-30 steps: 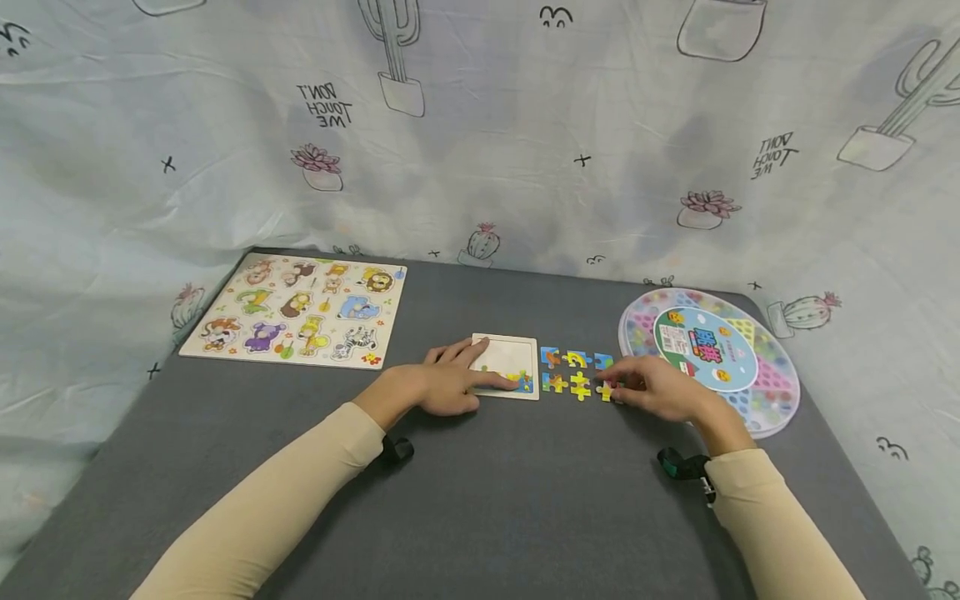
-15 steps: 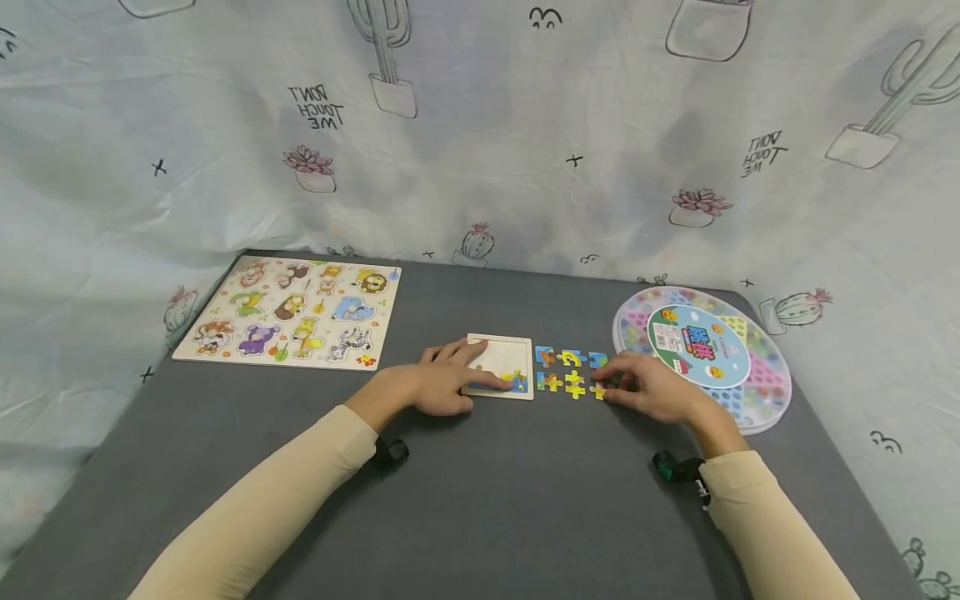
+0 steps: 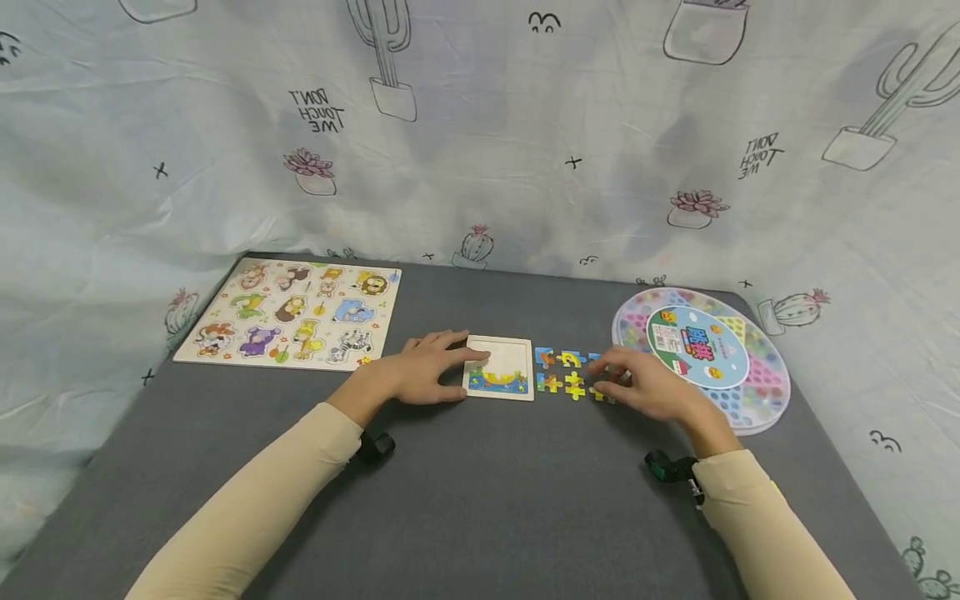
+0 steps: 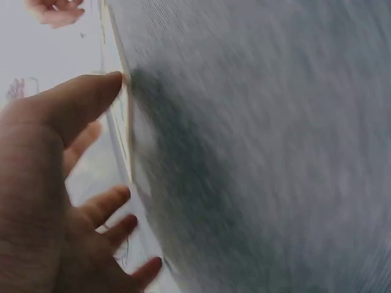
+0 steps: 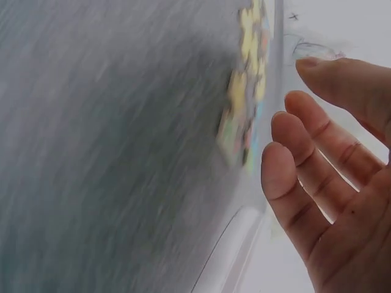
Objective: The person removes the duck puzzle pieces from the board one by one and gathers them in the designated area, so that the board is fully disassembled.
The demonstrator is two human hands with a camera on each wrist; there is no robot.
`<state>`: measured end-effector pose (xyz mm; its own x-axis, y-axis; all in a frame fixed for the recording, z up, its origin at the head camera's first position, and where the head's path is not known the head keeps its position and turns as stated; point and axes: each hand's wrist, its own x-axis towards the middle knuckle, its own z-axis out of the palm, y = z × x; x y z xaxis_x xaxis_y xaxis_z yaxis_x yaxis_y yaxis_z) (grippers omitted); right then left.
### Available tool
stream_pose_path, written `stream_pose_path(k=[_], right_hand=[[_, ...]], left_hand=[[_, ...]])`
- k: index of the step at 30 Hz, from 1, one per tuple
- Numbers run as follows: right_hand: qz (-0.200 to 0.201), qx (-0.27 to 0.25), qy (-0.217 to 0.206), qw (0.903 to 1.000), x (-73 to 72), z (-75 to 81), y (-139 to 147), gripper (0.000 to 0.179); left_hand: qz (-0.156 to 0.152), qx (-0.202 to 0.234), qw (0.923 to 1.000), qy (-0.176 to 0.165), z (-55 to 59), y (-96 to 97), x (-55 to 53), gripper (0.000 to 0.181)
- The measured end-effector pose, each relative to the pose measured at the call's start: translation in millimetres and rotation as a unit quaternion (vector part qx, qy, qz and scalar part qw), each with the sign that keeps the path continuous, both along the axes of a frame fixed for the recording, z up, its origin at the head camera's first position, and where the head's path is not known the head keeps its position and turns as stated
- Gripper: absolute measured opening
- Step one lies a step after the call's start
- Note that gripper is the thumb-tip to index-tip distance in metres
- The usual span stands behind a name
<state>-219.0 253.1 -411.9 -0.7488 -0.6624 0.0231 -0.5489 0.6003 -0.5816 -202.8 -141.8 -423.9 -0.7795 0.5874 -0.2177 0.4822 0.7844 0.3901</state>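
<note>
A small square puzzle tray [image 3: 529, 368] lies mid-table, with a joined strip of blue and yellow pieces [image 3: 498, 382] along its near side. My left hand [image 3: 423, 371] is at the tray's left edge, index finger reaching over it. In the left wrist view, the thumb [image 4: 101, 91] meets the edge of the tray [image 4: 127, 131]. Loose jigsaw pieces [image 3: 574, 385] lie in two rows right of the tray. Over the rightmost ones hovers my right hand [image 3: 648, 385], fingers loosely bent and holding nothing; it partly covers them. The right wrist view shows a gap between its fingertips and the pieces [image 5: 238, 88].
A wooden animal puzzle board [image 3: 285, 312] lies at the back left of the grey table [image 3: 480, 500]. On the right is a round, colourful game board [image 3: 768, 375], partly behind my right hand. A patterned curtain [image 3: 480, 125] hangs behind the table.
My left hand has drawn back leftward from the tray's lower right part, uncovering the strip of pieces. The right hand has barely shifted, its fingers lifting slightly off the rightmost pieces.
</note>
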Motion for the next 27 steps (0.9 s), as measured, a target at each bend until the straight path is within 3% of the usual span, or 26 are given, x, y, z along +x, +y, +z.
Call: stream_pose_path(k=[6, 12, 19, 27], right_hand=[[0.009, -0.042, 0.003, 0.9991, -0.3, 1.8, -21.7, 0.022], [0.033, -0.076, 0.024, 0.9963, -2.2, -1.2, -47.3, 0.021], [0.055, -0.091, -0.004, 0.9943, -3.2, -3.0, -81.3, 0.023], [0.094, -0.090, -0.033, 0.9909, -5.8, -8.6, -112.8, 0.027]], left_hand=[[0.012, 0.018, 0.9993, 0.030, 3.1, -11.2, -16.9, 0.078], [0.020, 0.018, 0.9996, 0.003, 1.8, -10.8, -26.9, 0.089], [0.026, 0.005, 0.9991, -0.034, -0.5, -4.7, -25.5, 0.088], [0.040, -0.010, 0.9982, -0.043, -8.2, -5.0, -25.2, 0.091]])
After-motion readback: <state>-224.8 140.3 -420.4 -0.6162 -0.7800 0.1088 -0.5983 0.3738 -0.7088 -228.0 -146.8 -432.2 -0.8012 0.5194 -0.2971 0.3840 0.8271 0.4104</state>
